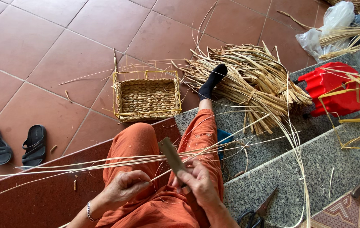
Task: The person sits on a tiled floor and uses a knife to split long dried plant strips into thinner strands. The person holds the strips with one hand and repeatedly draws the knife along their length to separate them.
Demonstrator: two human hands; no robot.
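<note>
My right hand grips the handle of a flat metal knife, its blade pointing up and away over my lap. My left hand pinches several long thin pale straw strands that stretch from the far left across my orange trousers to the knife and on to the right. The blade rests against the strands. A bracelet is on my left wrist.
A rectangular woven basket lies on the red tile floor ahead. A big bundle of dried straw is under my socked foot. A red plastic stool, a yellow wire frame, scissors, black sandals and plastic bags surround me.
</note>
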